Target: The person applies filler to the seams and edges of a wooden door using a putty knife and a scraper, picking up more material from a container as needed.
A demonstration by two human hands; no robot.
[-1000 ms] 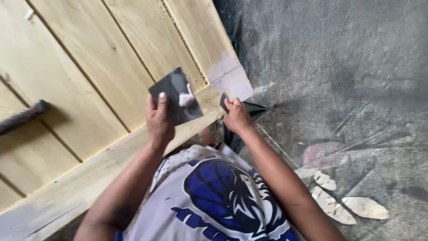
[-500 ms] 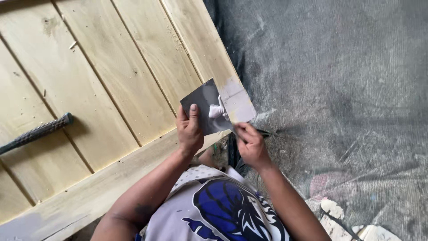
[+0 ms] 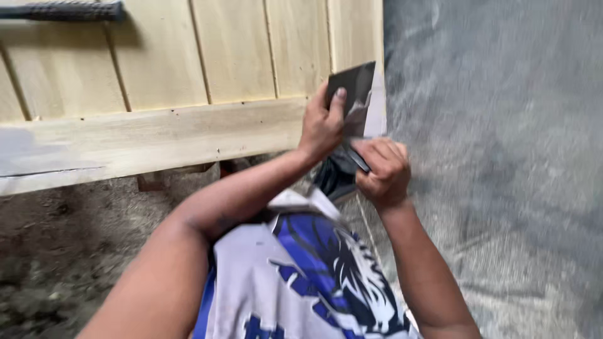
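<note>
Support: pale wooden panel [image 3: 188, 56] of upright boards joined edge to edge, with a broad crosswise plank [image 3: 157, 141] fixed along its near edge; a row of small nail marks runs along that plank's upper edge. The plank's left end and the panel's right corner carry patches of greyish filler. Resting on the panel, top left: a dark tool handle with ribbed grip [image 3: 63, 10], lying crosswise. Beneath the panel: rough earthen floor [image 3: 56, 251], with grey woven sheeting [image 3: 502, 157] spread to the right.
</note>
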